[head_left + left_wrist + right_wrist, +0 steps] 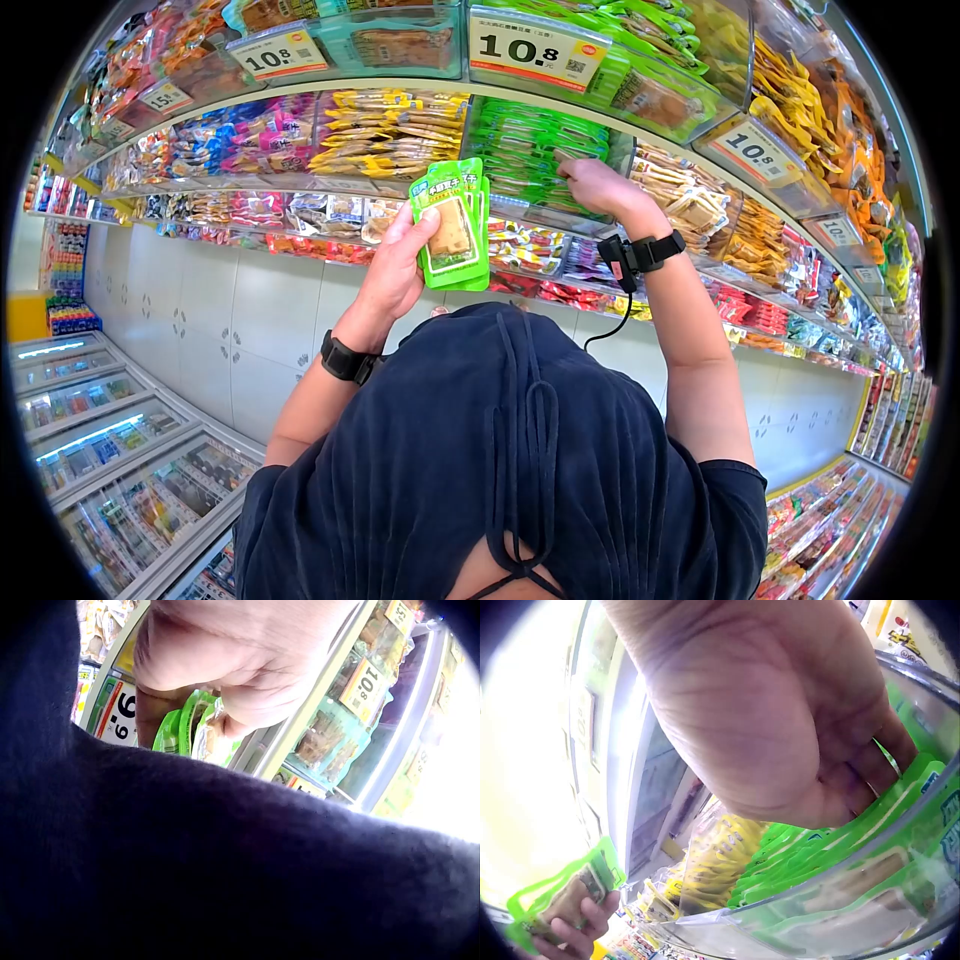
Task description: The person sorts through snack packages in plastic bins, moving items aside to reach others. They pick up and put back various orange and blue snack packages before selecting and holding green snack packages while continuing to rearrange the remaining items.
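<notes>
Several green snack packets (455, 235) are pinched between the thumb and fingers of my left hand (395, 270), held upright in front of the shelves. In the left wrist view my left hand (232, 667) grips the green packets (180, 731) from above, partly behind dark cloth. My right hand (600, 190) reaches into a clear bin of stacked green packets (520, 135). The right wrist view has my right hand (757, 712) with its fingers down among green packets (802, 851); the fingertips are hidden, and whether they pinch a packet cannot be told.
Yellow packets (385, 130) fill the bin left of the green ones, and pale packets (675, 190) the bin to the right. A shelf above juts out with a price label (535, 50). Glass-topped freezers (150, 500) line the lower left. A cable hangs from my right wrist.
</notes>
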Demonstrator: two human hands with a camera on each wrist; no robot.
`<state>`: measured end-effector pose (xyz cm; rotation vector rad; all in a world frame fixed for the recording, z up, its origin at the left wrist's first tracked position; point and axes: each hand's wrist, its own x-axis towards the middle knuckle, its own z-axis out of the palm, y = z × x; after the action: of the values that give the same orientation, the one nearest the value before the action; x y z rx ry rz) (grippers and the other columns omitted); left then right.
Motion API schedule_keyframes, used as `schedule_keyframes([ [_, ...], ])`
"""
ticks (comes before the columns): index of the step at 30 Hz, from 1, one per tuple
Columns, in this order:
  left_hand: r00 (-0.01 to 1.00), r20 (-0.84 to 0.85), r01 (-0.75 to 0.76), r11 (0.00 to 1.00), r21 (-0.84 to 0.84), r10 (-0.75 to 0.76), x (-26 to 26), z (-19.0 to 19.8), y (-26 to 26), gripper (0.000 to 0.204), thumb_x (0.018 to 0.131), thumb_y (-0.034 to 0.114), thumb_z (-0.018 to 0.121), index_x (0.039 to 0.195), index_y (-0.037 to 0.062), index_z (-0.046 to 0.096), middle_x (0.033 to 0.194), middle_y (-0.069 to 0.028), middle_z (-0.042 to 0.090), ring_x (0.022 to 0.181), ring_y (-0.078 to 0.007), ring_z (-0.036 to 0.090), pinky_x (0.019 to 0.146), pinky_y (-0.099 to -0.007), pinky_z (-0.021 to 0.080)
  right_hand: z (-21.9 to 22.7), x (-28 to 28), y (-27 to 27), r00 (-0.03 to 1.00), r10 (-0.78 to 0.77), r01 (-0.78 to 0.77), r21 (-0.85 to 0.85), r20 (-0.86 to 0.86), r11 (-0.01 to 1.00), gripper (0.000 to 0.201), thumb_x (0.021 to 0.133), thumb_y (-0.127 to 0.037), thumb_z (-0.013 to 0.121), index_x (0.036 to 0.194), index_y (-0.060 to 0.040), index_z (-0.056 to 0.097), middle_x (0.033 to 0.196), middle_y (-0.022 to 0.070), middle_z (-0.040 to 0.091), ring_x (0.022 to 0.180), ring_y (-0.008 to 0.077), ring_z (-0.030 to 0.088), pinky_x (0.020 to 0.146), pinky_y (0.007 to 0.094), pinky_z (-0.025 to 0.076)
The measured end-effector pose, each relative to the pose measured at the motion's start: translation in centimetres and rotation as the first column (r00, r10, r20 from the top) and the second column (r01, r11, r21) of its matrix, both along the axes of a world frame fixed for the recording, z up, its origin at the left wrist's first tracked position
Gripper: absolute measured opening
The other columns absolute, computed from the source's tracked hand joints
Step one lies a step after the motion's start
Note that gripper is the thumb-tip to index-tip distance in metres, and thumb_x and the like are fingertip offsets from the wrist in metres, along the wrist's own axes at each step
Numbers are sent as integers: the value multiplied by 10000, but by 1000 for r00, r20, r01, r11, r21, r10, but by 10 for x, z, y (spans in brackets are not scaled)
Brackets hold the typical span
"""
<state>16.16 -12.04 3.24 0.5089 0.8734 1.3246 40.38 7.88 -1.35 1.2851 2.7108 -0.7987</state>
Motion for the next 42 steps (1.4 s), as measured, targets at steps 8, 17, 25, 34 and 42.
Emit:
schedule_keyframes([
  [8,999,25,39,999,7,-39,1,-5,6,370,1002,194,478,1340,69,400,1245,-63,558,1113,-157,579,943,-335,492,44,-13,-29,854,-135,-141,-475,-502,869,165,904,-193,617,877,-32,590,731,-11,585,696,55,549,587,225,442],
  [17,998,51,42,998,49,-44,11,-4,14,378,1002,175,471,1360,87,386,1283,-56,533,1156,-156,553,954,-343,494,48,-47,-86,716,-468,-137,-762,-518,633,308,958,-279,578,1171,-58,601,971,-8,644,844,68,598,712,240,509],
  [25,1000,29,7,1000,25,-8,10,-11,14,362,990,148,490,1338,77,420,1254,-65,561,1127,-165,579,946,-347,508,45,-38,-75,541,-512,115,-544,-667,831,234,986,-253,504,1059,-47,587,947,0,615,857,83,585,770,265,502],
  [34,997,63,-33,999,-19,34,1,-16,9,312,972,122,512,1274,50,475,1206,-81,595,1086,-176,605,934,-356,513,52,10,-9,932,-167,256,257,-323,932,260,901,-110,551,1151,-36,557,958,171,656,847,336,643,751,369,500],
  [42,999,35,-40,999,-4,40,0,-13,6,316,973,136,517,1275,53,479,1210,-72,594,1085,-166,603,931,-345,509,36,0,0,960,175,-103,304,-221,947,326,830,14,552,1146,-67,561,1047,194,630,995,375,594,844,431,492],
])
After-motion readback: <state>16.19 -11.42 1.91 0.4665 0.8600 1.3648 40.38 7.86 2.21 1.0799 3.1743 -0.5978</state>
